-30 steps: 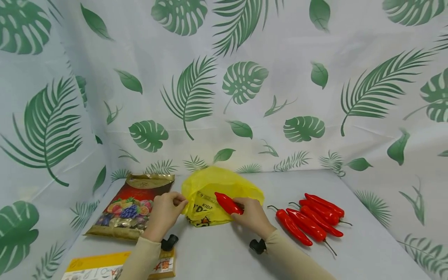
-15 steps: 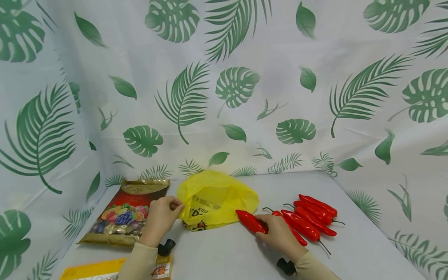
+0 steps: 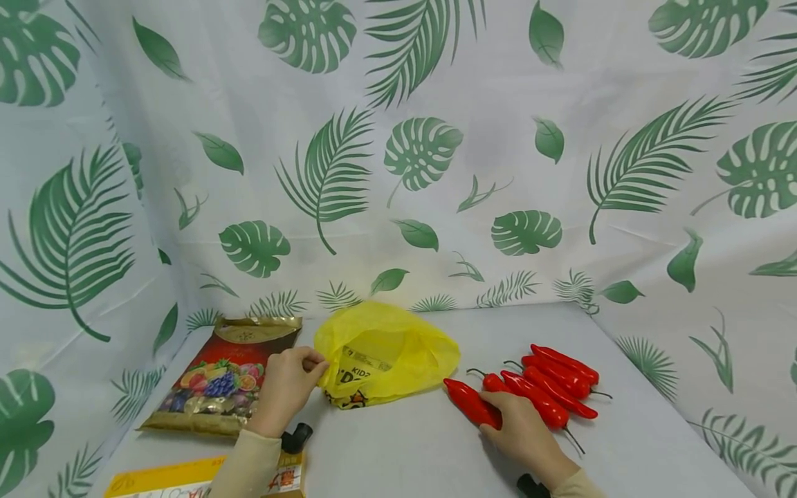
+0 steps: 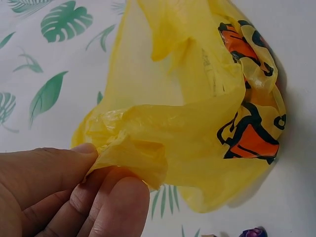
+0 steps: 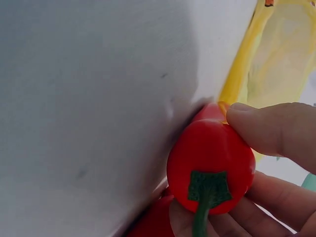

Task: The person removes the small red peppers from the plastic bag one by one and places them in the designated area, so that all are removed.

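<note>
Nearest, the right hand [image 3: 526, 432] curls its fingers [image 5: 269, 131] round a red chili [image 3: 471, 403] on the worktop [image 3: 405, 449], beside the chili pile [image 3: 551, 387]. Farther left, the left hand [image 3: 286, 391] pinches the yellow bag [image 3: 386, 349] by its rim.

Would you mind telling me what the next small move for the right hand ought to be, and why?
Probably to carry the red pepper left to the mouth of the yellow bag and slide it in tip first. The right hand grips the pepper beside the bag, tip towards it, while the left hand pinches the bag's rim, holding the mouth open.
</note>
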Demonstrator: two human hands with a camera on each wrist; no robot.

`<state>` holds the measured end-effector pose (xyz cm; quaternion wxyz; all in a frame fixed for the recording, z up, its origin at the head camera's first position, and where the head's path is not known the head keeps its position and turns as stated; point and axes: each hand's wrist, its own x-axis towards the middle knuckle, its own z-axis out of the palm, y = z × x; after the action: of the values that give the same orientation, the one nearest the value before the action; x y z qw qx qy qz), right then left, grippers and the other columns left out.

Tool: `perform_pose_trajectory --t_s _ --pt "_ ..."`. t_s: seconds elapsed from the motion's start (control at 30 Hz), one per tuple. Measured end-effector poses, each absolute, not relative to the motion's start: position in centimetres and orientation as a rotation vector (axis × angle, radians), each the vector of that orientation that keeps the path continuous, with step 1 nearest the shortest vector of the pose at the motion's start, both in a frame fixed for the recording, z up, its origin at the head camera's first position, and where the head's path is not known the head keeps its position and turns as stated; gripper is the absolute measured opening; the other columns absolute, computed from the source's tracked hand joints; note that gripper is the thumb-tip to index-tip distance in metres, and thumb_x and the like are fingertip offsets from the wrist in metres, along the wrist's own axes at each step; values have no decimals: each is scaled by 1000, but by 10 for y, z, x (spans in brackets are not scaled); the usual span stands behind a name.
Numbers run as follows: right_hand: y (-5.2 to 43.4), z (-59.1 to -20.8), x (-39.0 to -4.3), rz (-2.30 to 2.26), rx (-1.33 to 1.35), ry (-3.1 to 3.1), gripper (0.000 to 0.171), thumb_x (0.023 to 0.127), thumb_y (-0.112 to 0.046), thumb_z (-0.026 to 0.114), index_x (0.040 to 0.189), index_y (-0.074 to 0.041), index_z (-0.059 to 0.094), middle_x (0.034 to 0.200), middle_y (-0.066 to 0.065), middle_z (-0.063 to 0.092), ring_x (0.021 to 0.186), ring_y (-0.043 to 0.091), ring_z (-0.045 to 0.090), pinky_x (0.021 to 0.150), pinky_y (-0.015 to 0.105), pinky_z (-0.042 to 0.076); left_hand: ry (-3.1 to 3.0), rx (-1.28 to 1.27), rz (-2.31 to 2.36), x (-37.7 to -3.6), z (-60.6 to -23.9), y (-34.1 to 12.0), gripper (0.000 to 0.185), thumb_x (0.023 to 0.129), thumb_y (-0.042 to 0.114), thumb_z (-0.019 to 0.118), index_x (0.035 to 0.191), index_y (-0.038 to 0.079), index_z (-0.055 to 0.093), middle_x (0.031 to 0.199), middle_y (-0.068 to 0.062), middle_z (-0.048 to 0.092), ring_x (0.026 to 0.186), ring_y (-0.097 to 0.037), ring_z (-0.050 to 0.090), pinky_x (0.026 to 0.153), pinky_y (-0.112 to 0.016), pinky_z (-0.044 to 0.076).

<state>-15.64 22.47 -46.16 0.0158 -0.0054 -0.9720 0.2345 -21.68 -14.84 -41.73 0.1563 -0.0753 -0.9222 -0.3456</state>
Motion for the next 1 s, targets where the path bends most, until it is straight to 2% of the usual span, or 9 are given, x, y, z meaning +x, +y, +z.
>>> perform_pose_trajectory --t_s 0.43,0.8,1.0 --pt "232 -461 -148 619 -27 -3011 62 72 -21 95 127 -3 73 121 13 75 104 26 68 92 54 61 -2649 -200 -1001 -215 -415 -146 9 91 18 81 89 9 80 75 0 74 59 -5 61 55 -24 51" --pt "230 -461 -147 638 -58 -3003 64 71 -22 96 127 -3 72 122 13 74 108 29 69 91 53 61 -2646 -193 -997 -215 -417 -149 8 91 18 81 89 10 80 74 0 74 59 -5 60 55 -25 51" --pt "233 -461 -143 691 -35 -2970 61 75 -28 93 128 -5 73 122 10 75 106 24 69 87 49 63 -2668 -202 -1012 -213 -420 -148 6 92 17 81 88 12 79 75 1 73 60 -5 60 56 -25 50"
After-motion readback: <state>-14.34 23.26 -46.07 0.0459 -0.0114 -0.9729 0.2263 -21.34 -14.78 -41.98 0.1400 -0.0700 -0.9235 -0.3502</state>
